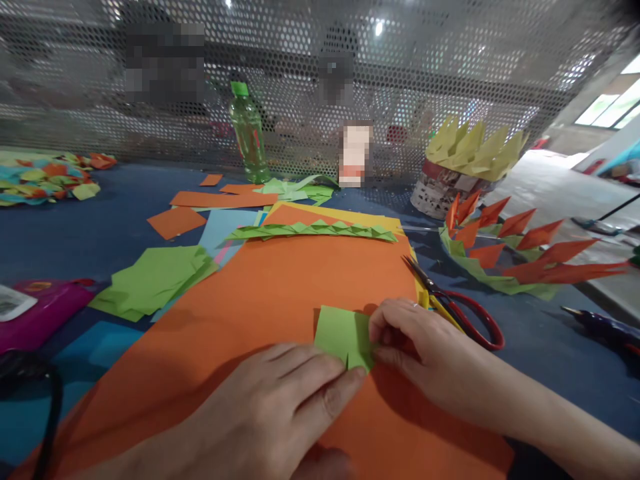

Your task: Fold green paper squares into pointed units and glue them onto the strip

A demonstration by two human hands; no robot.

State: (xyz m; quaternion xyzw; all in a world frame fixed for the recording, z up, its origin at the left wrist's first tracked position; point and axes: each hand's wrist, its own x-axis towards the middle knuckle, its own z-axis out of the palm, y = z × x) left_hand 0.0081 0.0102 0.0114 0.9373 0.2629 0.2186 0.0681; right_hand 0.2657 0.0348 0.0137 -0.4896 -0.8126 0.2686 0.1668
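A small square of green paper [338,328] with a crease lies on a large orange paper sheet [320,277]. My left hand [290,400] holds its lower left part down, the fingers together and the thumb at the bottom edge. At the right edge, my right hand [417,340] pinches the green paper between thumb and bent fingers. Farther up on the orange sheet is a folded green paper strip [315,231] with a row of points. Scissors [450,297] with red handles lie just beyond my right hand.
Left are green paper squares [155,280] and a magenta object [55,310]. Behind stand a green bottle [249,137] and a perforated metal screen [295,60]. Right are an orange-and-green paper ring [500,267], a yellow-pointed paper crown [470,160] and a dark pen-like tool [605,327].
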